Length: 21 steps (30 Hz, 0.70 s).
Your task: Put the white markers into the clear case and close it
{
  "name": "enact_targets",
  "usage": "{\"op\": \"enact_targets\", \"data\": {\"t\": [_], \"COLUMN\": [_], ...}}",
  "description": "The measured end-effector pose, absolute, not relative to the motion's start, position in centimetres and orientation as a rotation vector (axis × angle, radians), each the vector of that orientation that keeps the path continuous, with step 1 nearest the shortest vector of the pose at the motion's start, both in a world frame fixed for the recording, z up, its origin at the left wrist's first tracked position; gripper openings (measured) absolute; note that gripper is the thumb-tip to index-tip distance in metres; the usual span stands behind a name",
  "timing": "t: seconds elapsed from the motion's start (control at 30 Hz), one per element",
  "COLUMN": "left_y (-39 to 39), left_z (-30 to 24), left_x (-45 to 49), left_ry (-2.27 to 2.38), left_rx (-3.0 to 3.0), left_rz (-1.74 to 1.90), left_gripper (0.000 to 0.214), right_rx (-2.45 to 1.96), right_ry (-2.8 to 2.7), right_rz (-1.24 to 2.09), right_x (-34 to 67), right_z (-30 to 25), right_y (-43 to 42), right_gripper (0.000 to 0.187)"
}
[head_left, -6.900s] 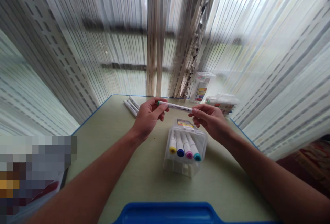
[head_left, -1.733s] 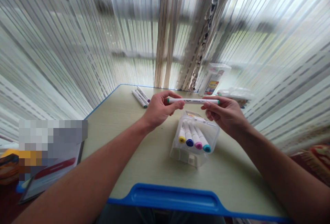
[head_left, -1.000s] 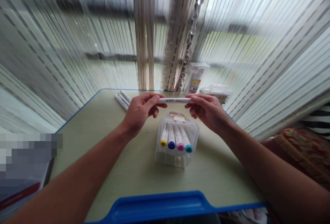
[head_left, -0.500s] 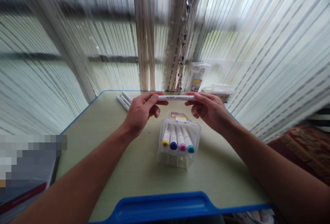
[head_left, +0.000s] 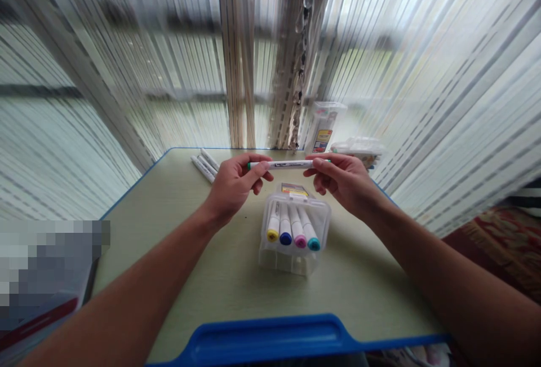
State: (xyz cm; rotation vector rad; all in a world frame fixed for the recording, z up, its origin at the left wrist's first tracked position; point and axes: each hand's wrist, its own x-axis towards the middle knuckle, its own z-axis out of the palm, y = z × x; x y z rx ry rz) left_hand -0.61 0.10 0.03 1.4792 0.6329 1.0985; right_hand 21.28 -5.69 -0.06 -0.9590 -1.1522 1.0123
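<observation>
A white marker pen (head_left: 291, 164) with green ends lies level in the air between my hands. My left hand (head_left: 239, 181) pinches it close to one end, thumb in front. At the other end my right hand (head_left: 340, 178) grips it between thumb and fingers. Below and between them on the table stands a clear plastic case (head_left: 287, 264). Several white markers (head_left: 293, 220) lean in its upper part, their yellow, blue, pink and teal ends facing me. Beyond my left hand, a few white markers (head_left: 204, 165) lie on the tabletop.
The pale table (head_left: 211, 288) has a blue rim and a blue front tray (head_left: 270, 336). A tall clear case (head_left: 323, 127) and another clear container (head_left: 359, 150) stand at the back right. String curtains (head_left: 181, 62) hang behind the table.
Both hands have come slightly lower with the marker. Its green ends now show more, as the fingers have shifted along it. The case stays put.
</observation>
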Motion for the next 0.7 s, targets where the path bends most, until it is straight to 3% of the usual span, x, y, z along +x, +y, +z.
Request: {"op": "enact_targets", "data": {"t": [0.7], "left_y": [0.07], "left_z": [0.30], "left_x": [-0.46], "left_ry": [0.560], "left_rx": [1.226], "left_rz": [1.118], "left_gripper": [0.023], "right_rx": [-0.914], "right_ry": [-1.066], "right_rz": [1.087], "right_x": [21.42], "right_z": [0.34], "right_y": [-5.72], "right_gripper": [0.026]}}
